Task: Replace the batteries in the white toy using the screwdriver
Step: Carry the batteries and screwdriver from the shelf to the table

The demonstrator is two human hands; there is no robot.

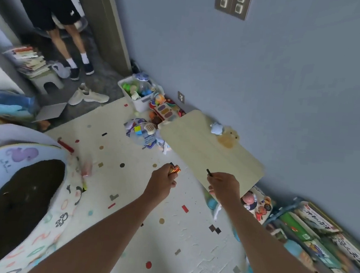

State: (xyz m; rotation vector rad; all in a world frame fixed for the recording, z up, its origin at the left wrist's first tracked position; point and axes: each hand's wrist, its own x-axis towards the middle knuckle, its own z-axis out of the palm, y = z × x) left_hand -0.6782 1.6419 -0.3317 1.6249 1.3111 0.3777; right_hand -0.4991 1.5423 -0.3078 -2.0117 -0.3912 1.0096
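Over the mat (126, 197), I see the left hand (163, 179) gripping the batteries (174, 169). The right hand (221, 186) pinches the screwdriver (209, 172) by the low table (206, 151). The white toy (150, 127) lies far off by the bin (139, 104).

matt wood table (200, 146), textured mat (188, 235)

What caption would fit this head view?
Left hand holds batteries, right hand holds a dark tool, beside a low wooden table.
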